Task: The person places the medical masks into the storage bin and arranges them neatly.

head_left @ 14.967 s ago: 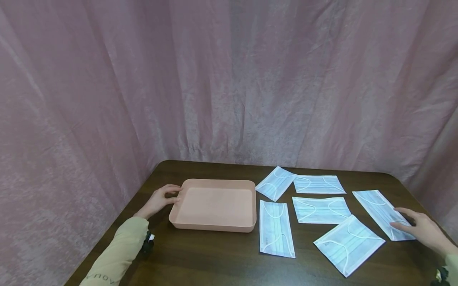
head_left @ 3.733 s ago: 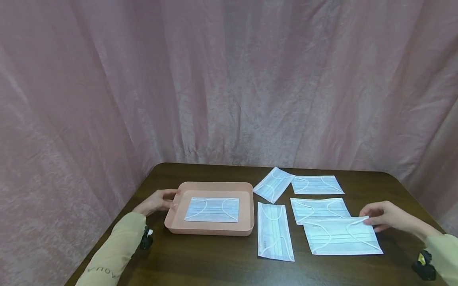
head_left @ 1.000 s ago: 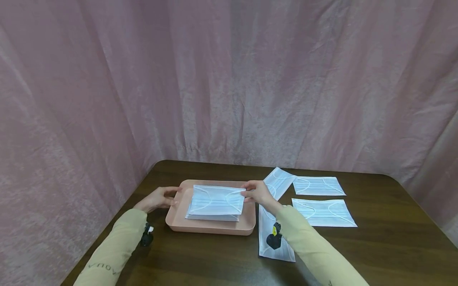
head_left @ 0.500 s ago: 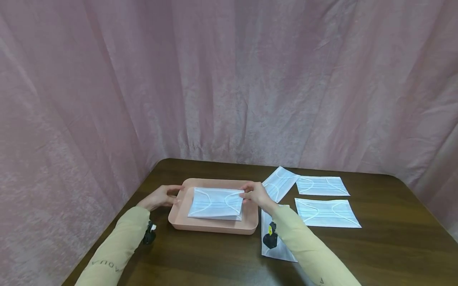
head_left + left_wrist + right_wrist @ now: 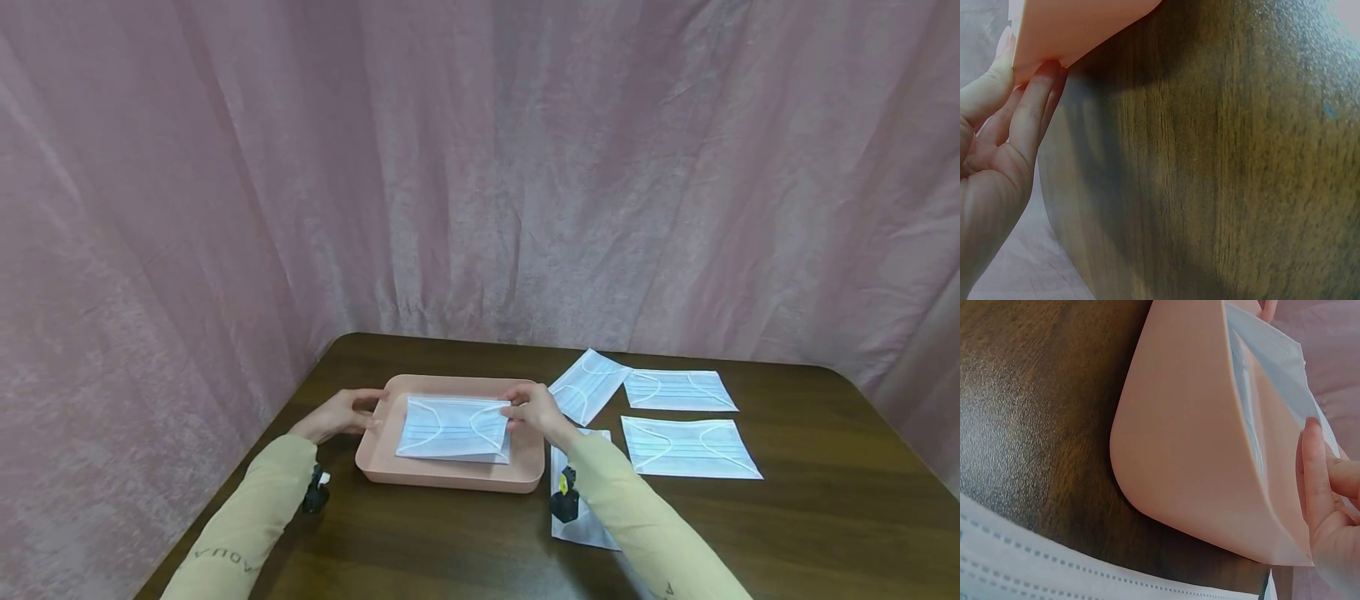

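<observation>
A pink tray (image 5: 472, 477) stands on the left half of the dark wooden table. My left hand (image 5: 337, 414) grips its left side, thumb over the rim and fingers against the outer wall (image 5: 1085, 31) in the left wrist view. My right hand (image 5: 534, 410) pinches the right edge of a light blue face mask (image 5: 453, 427) with white ear loops. Another mask (image 5: 504, 451) lies beneath it in the tray, mostly covered. In the right wrist view the held mask (image 5: 1279, 362) tilts up at my fingers, above the tray's wall (image 5: 1179, 425).
Right of the tray, two masks (image 5: 588, 386) (image 5: 678, 389) lie at the back with edges meeting. One mask (image 5: 690, 447) is in front of them. Another mask (image 5: 581, 525) lies partly under my right forearm. A pink curtain (image 5: 480, 183) hangs behind the table (image 5: 847, 467).
The tray held no mask at first, then one. My right hand has carried a second mask from the right side into the tray and lowered it slightly. My left hand stays at the tray.
</observation>
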Motion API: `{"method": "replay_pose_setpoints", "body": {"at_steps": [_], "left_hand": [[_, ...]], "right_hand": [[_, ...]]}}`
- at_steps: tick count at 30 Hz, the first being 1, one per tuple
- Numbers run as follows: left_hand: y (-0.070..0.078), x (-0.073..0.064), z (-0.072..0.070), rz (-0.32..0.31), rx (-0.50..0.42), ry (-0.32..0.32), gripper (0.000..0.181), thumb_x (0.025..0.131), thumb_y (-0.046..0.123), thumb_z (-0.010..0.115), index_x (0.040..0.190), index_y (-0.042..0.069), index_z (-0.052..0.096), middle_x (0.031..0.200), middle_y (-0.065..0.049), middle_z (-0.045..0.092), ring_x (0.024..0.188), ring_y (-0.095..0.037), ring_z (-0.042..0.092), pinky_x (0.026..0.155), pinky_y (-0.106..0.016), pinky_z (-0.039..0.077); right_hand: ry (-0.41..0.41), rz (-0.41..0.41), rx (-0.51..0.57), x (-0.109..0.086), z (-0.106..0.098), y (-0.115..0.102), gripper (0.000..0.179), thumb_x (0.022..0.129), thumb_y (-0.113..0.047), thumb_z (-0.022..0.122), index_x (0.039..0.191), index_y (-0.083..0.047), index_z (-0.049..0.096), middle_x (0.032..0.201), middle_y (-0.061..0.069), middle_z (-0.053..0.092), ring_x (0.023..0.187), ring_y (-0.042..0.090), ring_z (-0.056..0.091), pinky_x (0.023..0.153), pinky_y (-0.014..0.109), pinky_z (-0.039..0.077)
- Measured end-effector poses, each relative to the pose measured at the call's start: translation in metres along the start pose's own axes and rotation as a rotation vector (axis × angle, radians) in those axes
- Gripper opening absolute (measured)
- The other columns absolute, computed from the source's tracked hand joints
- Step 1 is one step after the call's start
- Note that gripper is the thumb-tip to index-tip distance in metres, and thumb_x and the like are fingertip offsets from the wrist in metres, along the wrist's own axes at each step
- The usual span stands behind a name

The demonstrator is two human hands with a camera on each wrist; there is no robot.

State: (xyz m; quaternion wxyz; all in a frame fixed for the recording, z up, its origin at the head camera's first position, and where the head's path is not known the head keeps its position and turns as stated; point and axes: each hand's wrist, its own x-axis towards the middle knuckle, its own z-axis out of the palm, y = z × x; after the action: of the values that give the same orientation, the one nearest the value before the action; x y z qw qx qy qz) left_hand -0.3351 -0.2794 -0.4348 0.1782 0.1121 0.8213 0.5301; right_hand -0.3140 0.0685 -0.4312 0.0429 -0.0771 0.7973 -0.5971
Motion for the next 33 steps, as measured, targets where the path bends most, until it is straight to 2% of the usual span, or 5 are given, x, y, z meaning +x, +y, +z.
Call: {"method": "replay_pose_setpoints", "body": {"at_steps": [4,11,15,25,33], "left_hand": [[0.0006,-0.0004,0.0006,-0.001,-0.012,-0.003,0.059,0.082,-0.004,0.062,0.134,-0.008,0.035,0.129,-0.030,0.037,0.095,-0.028,0.055,0.080,-0.040,0.046],[0.0029,-0.0004,0.0001,-0.008,-0.017,0.000,0.058,0.081,-0.005,0.062,0.133,-0.008,0.036,0.129,-0.030,0.038,0.097,-0.028,0.054,0.080,-0.040,0.046],[0.0026,-0.0002,0.0005,-0.008,-0.032,-0.002,0.059,0.081,-0.007,0.062,0.134,-0.008,0.035,0.129,-0.030,0.037,0.098,-0.029,0.053,0.080,-0.039,0.046],[0.0024,-0.0003,0.0007,-0.024,-0.013,0.009,0.059,0.081,-0.004,0.064,0.134,-0.006,0.037,0.132,-0.029,0.035,0.103,-0.031,0.051,0.081,-0.040,0.046],[0.0042,-0.0010,0.0003,-0.031,-0.006,0.014,0.060,0.080,-0.003,0.065,0.133,-0.006,0.037,0.132,-0.029,0.035,0.101,-0.030,0.053,0.081,-0.041,0.045]], "right_hand": [[-0.004,-0.003,-0.015,-0.0007,0.0002,0.0001,0.016,0.078,0.010,0.064,0.094,0.010,0.063,0.077,0.012,0.052,0.053,0.016,0.056,0.058,0.036,0.052],[-0.003,-0.028,-0.038,0.0011,0.0020,0.0005,0.014,0.076,0.012,0.064,0.090,0.010,0.063,0.073,0.011,0.054,0.054,0.018,0.055,0.055,0.033,0.052],[-0.012,-0.016,-0.042,0.0024,0.0033,0.0010,0.016,0.077,0.014,0.063,0.092,0.010,0.062,0.073,0.011,0.053,0.055,0.021,0.055,0.053,0.035,0.052],[-0.039,-0.051,-0.162,0.0016,0.0062,-0.0021,0.021,0.076,0.018,0.058,0.095,0.010,0.061,0.077,0.015,0.055,0.063,0.023,0.056,0.050,0.033,0.051],[-0.019,-0.134,-0.253,0.0002,0.0079,-0.0039,0.026,0.071,0.024,0.056,0.091,0.008,0.062,0.081,0.016,0.053,0.067,0.022,0.051,0.048,0.029,0.049]]}}
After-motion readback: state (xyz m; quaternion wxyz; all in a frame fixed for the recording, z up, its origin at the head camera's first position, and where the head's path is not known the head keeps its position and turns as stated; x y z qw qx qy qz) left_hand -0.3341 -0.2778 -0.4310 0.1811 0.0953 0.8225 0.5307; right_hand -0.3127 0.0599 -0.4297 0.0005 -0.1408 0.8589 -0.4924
